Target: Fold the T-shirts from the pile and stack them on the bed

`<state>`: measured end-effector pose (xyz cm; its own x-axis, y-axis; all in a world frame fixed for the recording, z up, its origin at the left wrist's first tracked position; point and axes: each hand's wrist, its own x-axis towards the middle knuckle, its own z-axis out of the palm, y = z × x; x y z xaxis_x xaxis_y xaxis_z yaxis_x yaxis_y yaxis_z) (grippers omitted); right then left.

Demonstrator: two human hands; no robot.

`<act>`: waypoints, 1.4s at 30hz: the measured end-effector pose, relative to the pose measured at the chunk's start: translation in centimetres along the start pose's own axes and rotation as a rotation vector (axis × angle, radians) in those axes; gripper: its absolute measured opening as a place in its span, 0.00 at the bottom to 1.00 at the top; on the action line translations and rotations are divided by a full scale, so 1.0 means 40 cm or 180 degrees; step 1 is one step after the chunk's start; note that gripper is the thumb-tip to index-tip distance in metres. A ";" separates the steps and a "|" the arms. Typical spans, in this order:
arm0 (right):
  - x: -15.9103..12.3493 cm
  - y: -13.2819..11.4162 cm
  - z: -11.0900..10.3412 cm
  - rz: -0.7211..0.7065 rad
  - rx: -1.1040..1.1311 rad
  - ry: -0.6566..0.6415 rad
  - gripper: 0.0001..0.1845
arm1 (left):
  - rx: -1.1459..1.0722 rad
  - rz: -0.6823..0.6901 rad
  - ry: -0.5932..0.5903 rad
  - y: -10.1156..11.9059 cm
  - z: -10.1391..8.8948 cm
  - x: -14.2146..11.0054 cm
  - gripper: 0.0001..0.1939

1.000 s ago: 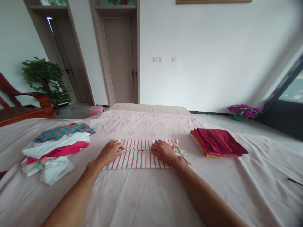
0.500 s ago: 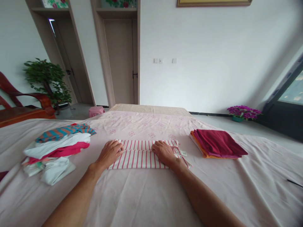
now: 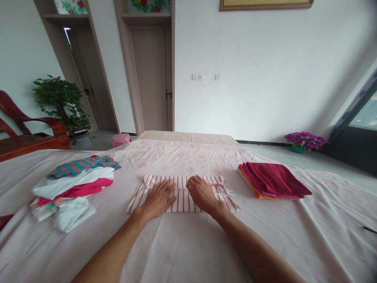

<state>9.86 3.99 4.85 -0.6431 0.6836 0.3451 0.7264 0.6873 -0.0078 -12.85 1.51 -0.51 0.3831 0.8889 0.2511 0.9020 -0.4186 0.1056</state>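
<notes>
A white shirt with red stripes (image 3: 181, 200) lies folded into a long flat strip on the bed in front of me. A fold edge runs along its middle, and a small white label shows near its neckline at the right end. My left hand (image 3: 160, 194) lies flat on the left half of the shirt, fingers stretched out and thumb apart. On the right half, my right hand (image 3: 201, 192) has its fingers bent and closed on the cloth at the fold edge. Its fingertips are partly hidden.
Left of the shirt is a loose heap of clothes (image 3: 73, 188), white, pink and blue-orange striped. To the right sits a neat stack of folded dark red and orange cloth (image 3: 273, 179). A pale pink sheet (image 3: 176, 247) covers the surface. A dark thin object (image 3: 369, 229) lies at far right.
My left hand has moved right, from the shirt's left end toward its middle, and has flattened out. My right hand stays at nearly the same spot. The shirt's left end is now uncovered.
</notes>
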 end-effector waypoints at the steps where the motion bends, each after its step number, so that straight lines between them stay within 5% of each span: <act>1: 0.002 -0.015 0.009 -0.0077 0.0124 0.0104 0.17 | 0.0035 -0.0009 0.0015 -0.001 0.006 -0.001 0.30; 5: -0.001 -0.048 0.079 -0.0162 0.0241 0.0033 0.32 | 0.0153 -0.0105 0.0100 -0.009 0.014 -0.004 0.32; 10: -0.015 -0.026 0.132 0.0249 0.0022 -0.0200 0.35 | 0.0299 -0.0558 0.0073 -0.027 0.005 -0.011 0.32; 23: -0.088 0.134 0.098 0.1172 -0.0501 -0.0499 0.38 | 0.0420 -0.2020 -0.0131 -0.099 -0.013 -0.032 0.33; 31: -0.127 0.224 0.012 0.1566 -0.0235 -0.1103 0.35 | 0.0240 -0.2412 -0.0149 -0.159 -0.053 -0.084 0.30; 35: -0.111 0.158 -0.015 0.1513 -0.0160 -0.0602 0.35 | 0.0104 -0.2679 -0.0161 -0.175 -0.087 -0.086 0.26; 42: -0.067 -0.075 0.025 0.0366 0.0212 -0.0152 0.35 | -0.0198 -0.3086 -0.0198 -0.169 -0.105 -0.051 0.36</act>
<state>9.16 0.34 3.03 -0.5685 0.7687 0.2932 0.7793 0.6174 -0.1076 -20.56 1.73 2.32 -0.5090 0.8605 -0.0228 0.8201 0.4928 0.2907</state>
